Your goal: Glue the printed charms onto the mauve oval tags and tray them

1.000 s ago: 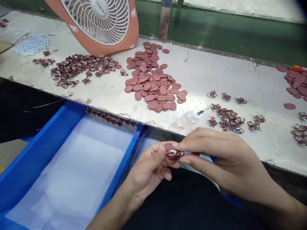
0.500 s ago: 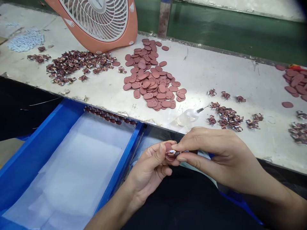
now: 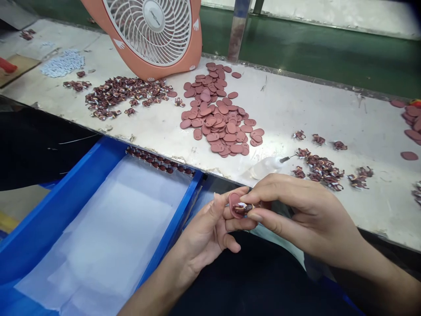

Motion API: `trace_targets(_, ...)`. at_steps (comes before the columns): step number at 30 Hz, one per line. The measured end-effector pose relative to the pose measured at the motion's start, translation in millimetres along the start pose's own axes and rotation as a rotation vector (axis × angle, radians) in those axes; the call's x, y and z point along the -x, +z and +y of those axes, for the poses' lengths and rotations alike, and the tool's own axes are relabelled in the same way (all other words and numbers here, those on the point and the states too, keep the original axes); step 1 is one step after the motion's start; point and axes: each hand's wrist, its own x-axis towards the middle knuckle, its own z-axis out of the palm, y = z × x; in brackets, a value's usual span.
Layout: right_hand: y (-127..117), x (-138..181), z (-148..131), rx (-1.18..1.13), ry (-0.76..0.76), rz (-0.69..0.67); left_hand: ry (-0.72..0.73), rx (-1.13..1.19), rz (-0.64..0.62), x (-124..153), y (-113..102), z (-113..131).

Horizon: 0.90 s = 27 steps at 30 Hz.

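Step in hand, as judged: fitting the brown figure [image 3: 243, 209] to the oval base [image 3: 234, 202], just off the bench's [image 3: 289, 101] near edge. Right hand [image 3: 305, 215] pinches the figure; left hand [image 3: 207, 235] is half-open, fingers supporting the base, thumb apart. Next move calls for steady alignment. Bottle [image 3: 265, 167] lies at the near edge, needle towards loose figures [image 3: 324, 169]; fan [image 3: 194, 48] at the far edge, obstructing neither hand

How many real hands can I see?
2: the left hand, low in the middle, fingers behind a reddish disc, and the right hand beside it, pinching a small brown figure. Neither hand is hidden.
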Motion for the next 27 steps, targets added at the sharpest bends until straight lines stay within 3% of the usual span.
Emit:
trace_targets(5,29.0,1.6,10.1,0.371,-0.229,0.242,0.411,-0.116,0.335,3.2,0.3,-5.6)
trace_targets(7,42.1,2.2,18.0,0.494,-0.360,0.288,0.507,-0.168,0.386,3.5,1.9,-8.8)
trace_targets(10,56.9,2.0,29.4,0.542,-0.472,0.313,0.547,-0.218,0.418,1.5,3.1,-11.1)
trace_targets(16,72.5,-1.7,43.0,0.438,-0.497,0.307,0.610,-0.222,0.538,-2.0,-3.8,-11.3)
trace_targets(23,82.1,-17.3,39.3,0.442,-0.604,0.372,0.638,-0.173,0.595,-1.8,-7.6,-10.9)
trace_targets(25,79.0,-16.7,31.8,0.436,-0.636,0.360,0.635,-0.184,0.656,-0.8,-16.9,-6.1)
trace_targets(27,72.9,-10.6,24.3,0.417,-0.664,0.318,0.642,-0.336,0.792,0.5,-37.8,3.5)
